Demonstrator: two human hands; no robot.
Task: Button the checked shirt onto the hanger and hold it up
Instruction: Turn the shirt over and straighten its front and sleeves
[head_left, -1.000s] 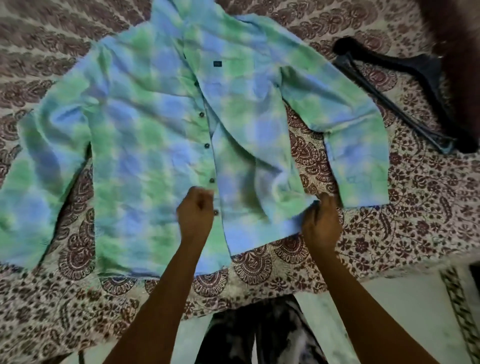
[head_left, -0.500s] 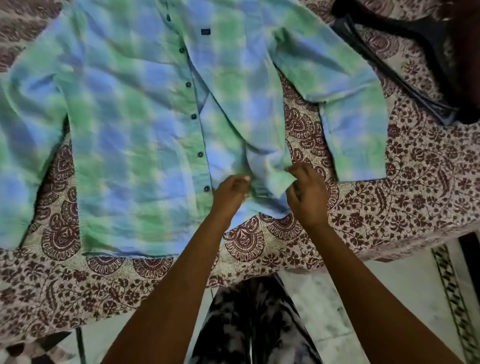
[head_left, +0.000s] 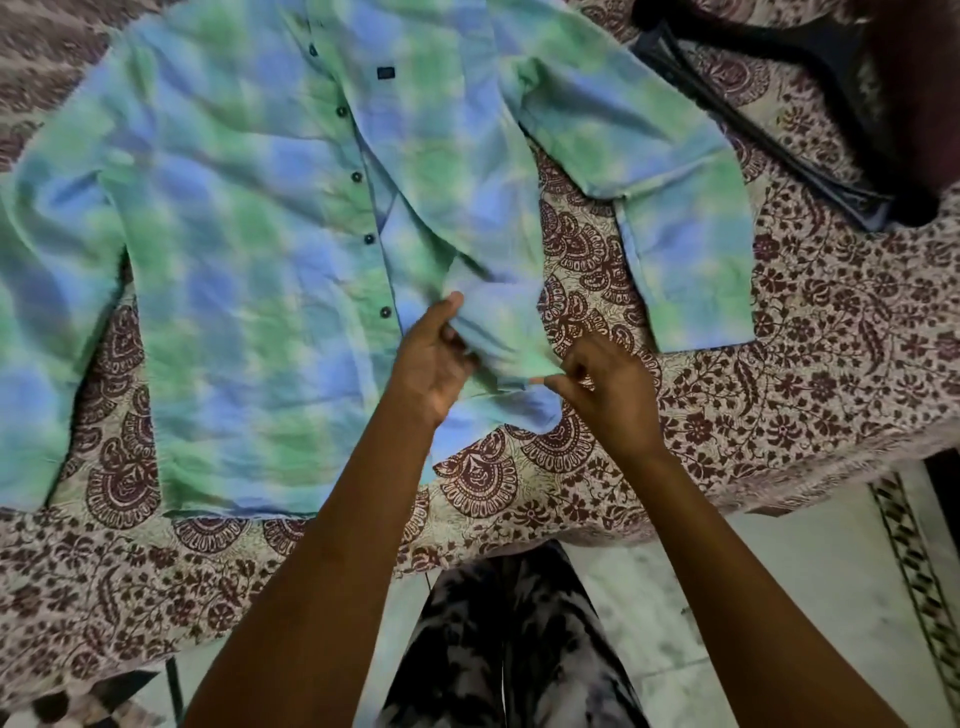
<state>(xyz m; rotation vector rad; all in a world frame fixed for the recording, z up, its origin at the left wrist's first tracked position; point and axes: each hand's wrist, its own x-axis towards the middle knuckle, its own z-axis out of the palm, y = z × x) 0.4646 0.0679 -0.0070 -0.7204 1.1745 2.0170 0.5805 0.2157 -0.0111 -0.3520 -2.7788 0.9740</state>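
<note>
The green and blue checked shirt (head_left: 249, 249) lies spread on the bed, front up, with dark buttons (head_left: 369, 239) running down its placket. Its right front panel is folded and bunched near the hem. My left hand (head_left: 434, 358) grips that bunched panel from the left, thumb up on the cloth. My right hand (head_left: 602, 384) pinches the panel's lower hem corner between thumb and fingers. The black hanger (head_left: 769, 119) lies at the far right of the bed, apart from the shirt and partly hidden in shadow.
A cream bedsheet (head_left: 779, 405) with maroon floral print covers the bed, whose near edge runs across the lower part of the view. Below it are pale floor tiles (head_left: 779, 597) and my patterned trousers (head_left: 509, 649).
My left hand left the buttoned placket and moved right onto the loose front panel. My right hand shifted left with the hem corner, so both hands now hold the same bunched cloth.
</note>
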